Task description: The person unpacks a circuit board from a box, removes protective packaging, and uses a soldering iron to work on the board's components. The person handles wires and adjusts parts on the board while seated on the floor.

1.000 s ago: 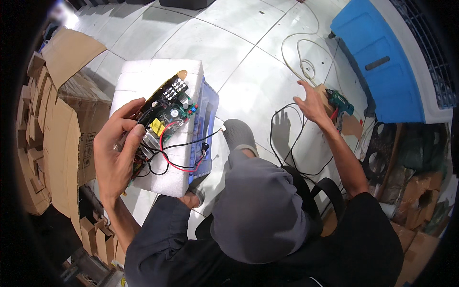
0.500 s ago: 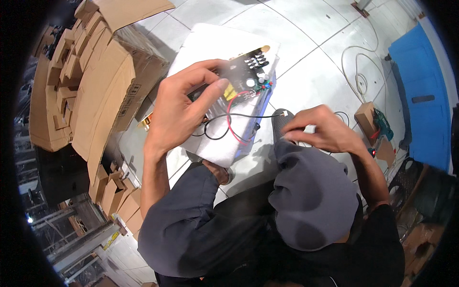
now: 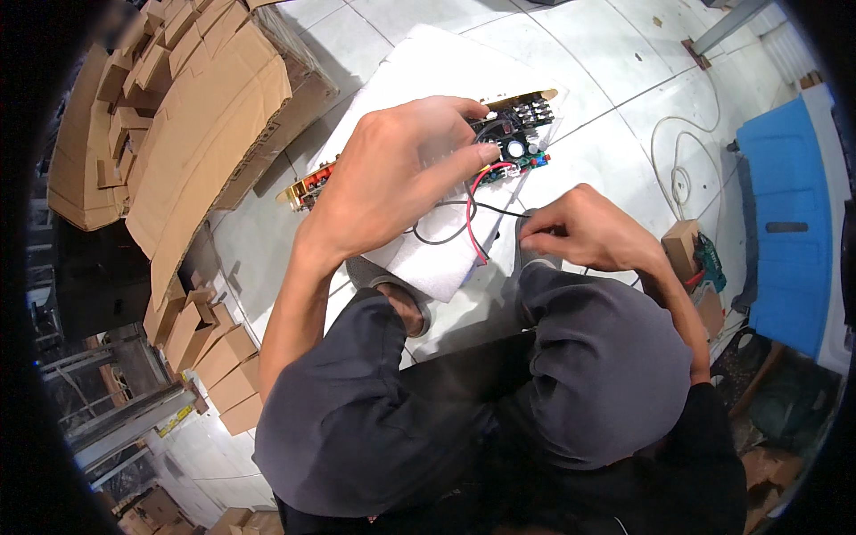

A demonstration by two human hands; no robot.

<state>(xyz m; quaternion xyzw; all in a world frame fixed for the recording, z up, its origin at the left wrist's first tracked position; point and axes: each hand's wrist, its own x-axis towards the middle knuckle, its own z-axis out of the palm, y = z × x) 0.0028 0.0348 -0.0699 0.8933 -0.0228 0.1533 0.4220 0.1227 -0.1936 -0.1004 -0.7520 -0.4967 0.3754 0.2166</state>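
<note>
My left hand [image 3: 406, 174] reaches over a circuit board [image 3: 522, 134], its thumb and forefinger apart around the board's middle. Motion blurs its knuckles, and its other fingers are hidden. The long, narrow board carries dark components, and its gold-edged left end [image 3: 299, 192] shows beyond my wrist. It lies on a white foam block [image 3: 419, 67]. A red wire [image 3: 470, 218] and a black wire [image 3: 504, 211] loop off its near side. To the right, above my knee, my right hand [image 3: 602, 232] pinches the black wire's end; the fingers cover its tip.
Large cardboard boxes [image 3: 218, 107] stand at the left, smaller cartons [image 3: 223, 357] below them. At the right are a blue panel [image 3: 785, 223], a green power tool [image 3: 707, 263] beside a small carton [image 3: 682, 245], and a coiled white cable [image 3: 679, 174]. My feet flank the foam.
My left hand has shifted right along the board, and more components show at its right end. The black wire's white plug, visible before, is now hidden at my right fingertips. The view has shifted slightly.
</note>
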